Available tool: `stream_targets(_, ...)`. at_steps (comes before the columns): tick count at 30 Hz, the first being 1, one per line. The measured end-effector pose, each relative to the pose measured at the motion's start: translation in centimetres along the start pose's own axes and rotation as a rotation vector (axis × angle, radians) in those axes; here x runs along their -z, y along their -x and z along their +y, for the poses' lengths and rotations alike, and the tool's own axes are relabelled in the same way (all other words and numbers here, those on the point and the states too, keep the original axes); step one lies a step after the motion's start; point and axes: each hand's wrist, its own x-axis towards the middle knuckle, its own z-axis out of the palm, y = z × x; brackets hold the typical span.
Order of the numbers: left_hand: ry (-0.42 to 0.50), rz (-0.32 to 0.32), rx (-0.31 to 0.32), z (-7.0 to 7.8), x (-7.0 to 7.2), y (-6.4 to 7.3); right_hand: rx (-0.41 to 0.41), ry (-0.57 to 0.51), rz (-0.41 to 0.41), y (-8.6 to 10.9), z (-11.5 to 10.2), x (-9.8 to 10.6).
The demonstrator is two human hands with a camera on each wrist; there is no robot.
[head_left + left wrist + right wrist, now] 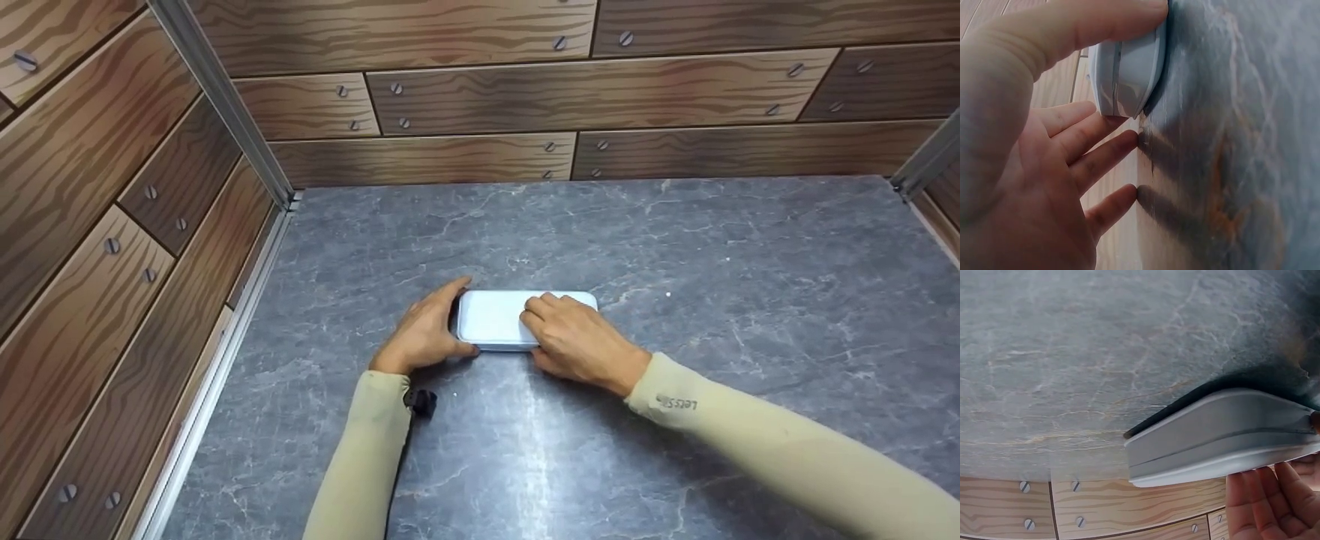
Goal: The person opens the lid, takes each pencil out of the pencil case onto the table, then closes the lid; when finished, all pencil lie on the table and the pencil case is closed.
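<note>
A pale blue-white, rounded rectangular case (495, 315) lies flat on the grey marbled table, and a seam runs around its side (1202, 441). My left hand (425, 330) holds its left end, thumb along the near side and index finger at the far side. In the left wrist view the other fingers (1107, 157) are spread, tips at the tabletop. Over the right half of the case, my right hand (581, 339) has its bent fingers on the lid and its thumb at the near side. Its fingertips (1252, 481) meet the lid in the right wrist view.
The grey marbled tabletop (750, 300) surrounds the case. Wood-patterned panels (480, 97) stand behind it and to the left (97, 247), with metal corner posts (225, 97). A black wrist device (421, 402) sits at the left cuff.
</note>
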Motion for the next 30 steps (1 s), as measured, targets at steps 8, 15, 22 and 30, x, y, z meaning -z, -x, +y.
stream_targets(8,0.005,0.001,-0.008,-0.4,-0.2,0.0,0.005,-0.053,0.005,0.4,0.4,-0.1)
stream_targets(15,0.028,-0.003,-0.008,-0.4,-0.1,0.0,-0.062,-0.23,0.047,1.3,1.4,0.4)
stream_targets(22,0.056,0.001,-0.005,-0.6,0.1,0.0,-0.099,-0.352,0.166,1.7,2.6,1.0)
stream_targets(30,0.092,0.025,0.039,-0.8,0.1,0.2,-0.193,-0.466,0.292,2.4,4.3,1.5)
